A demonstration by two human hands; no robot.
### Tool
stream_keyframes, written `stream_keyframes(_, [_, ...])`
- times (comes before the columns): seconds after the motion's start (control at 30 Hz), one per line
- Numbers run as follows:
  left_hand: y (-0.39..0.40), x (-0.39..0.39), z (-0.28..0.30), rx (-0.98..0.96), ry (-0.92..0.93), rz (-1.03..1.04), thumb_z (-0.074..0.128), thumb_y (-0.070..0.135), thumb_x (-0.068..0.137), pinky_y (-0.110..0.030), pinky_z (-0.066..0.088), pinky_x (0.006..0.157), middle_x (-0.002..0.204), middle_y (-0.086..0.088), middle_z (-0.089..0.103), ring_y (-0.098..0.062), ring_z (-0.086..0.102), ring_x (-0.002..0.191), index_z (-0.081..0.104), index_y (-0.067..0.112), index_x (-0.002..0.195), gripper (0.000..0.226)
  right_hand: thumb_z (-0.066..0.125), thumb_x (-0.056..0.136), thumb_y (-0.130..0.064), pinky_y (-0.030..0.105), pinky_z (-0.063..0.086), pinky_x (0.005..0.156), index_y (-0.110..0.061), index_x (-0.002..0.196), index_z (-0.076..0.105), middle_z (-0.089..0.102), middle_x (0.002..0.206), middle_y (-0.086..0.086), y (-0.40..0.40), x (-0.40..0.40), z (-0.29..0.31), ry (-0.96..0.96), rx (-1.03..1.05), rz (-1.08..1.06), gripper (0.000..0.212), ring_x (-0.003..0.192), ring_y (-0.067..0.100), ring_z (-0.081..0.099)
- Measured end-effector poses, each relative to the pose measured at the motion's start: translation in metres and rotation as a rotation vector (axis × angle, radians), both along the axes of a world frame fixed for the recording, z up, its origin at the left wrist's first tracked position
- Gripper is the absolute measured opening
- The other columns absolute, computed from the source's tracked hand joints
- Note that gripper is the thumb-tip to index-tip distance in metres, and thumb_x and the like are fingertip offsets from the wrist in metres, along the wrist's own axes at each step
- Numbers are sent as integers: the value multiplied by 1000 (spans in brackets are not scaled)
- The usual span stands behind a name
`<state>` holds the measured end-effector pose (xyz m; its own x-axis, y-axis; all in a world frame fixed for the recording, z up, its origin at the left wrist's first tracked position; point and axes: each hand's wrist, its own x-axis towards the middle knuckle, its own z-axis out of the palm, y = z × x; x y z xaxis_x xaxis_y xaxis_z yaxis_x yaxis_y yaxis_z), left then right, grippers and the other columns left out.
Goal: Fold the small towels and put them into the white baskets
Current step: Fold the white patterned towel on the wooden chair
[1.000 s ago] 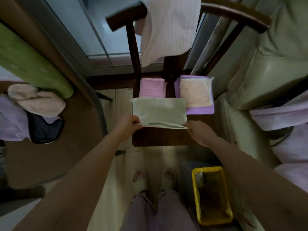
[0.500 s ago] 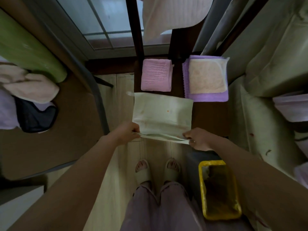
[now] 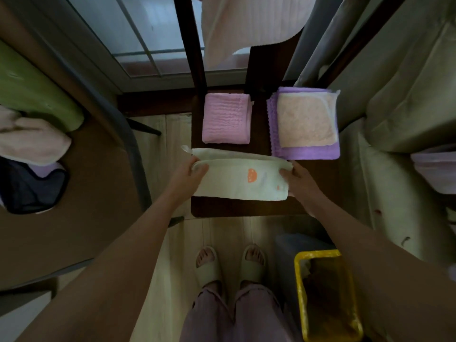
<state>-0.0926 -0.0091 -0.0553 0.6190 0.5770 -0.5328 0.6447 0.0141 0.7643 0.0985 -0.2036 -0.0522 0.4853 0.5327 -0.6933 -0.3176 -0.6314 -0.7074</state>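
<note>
We see a pale green towel (image 3: pixel 240 180) lying across the front half of a dark wooden chair seat (image 3: pixel 246 207), its near portion doubled over so that an orange printed mark faces up. A strip of the lower layer shows along the far edge, with a small tag poking out at the far left corner.

The left hand (image 3: pixel 188 172) has its grip clamped on the towel's left end, thumb on top of the rolled fold and fingers tucked beneath. The right hand (image 3: pixel 299 177) has its grip clamped on the right end in the same way, thumb over the edge of the cloth.

Just behind the green towel, on the same seat, sit a folded pink towel (image 3: pixel 225 118) on the left and a folded purple towel (image 3: pixel 308 151) on the right, with a peach towel (image 3: pixel 306 122) stacked on the purple one. The purple towel's near edge touches or nearly touches the green one; we cannot tell which.

A pale cloth (image 3: pixel 246 23) hangs over the chair back. To the left, on a brown desk (image 3: pixel 86 193), lie a pinkish bundle (image 3: pixel 29 141) and a dark cloth (image 3: pixel 32 188). By the feet, in slippers (image 3: pixel 230 265), stands a yellow bin (image 3: pixel 325 294).
</note>
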Motion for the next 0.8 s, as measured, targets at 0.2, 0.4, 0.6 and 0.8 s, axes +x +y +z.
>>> stream_keyframes(0.2, [-8,0,-24,213,34,-127,43,34,100,-31,53,75,111,-3,51,-15,56,97,40,22,108,15,34,104,-28,34,50,71,-11,131,40,56,95,5,5,-13,-28,-413,-132,-7,32,92,27,61])
stream_keyframes(0.4, [-6,-2,-37,303,163,-150,34,38,102,-22,45,64,107,3,49,-8,54,91,31,32,107,8,30,104,-32,50,52,77,-12,127,39,63,101,18,10,-25,-40,-646,-330,44,32,90,34,63])
stream_keyframes(0.6, [-3,15,-46,369,381,-61,30,33,103,-45,44,83,116,-26,58,-44,56,104,31,4,140,47,32,104,-31,31,41,59,-14,121,41,65,94,11,14,-29,-50,-821,-518,219,26,77,25,63])
stream_keyframes(0.8, [-5,19,-38,579,397,-238,35,32,102,-46,57,73,110,-17,59,-29,65,87,17,18,136,41,37,103,-27,27,33,54,-11,119,42,67,90,12,16,-30,-53,-907,-575,247,23,74,26,66])
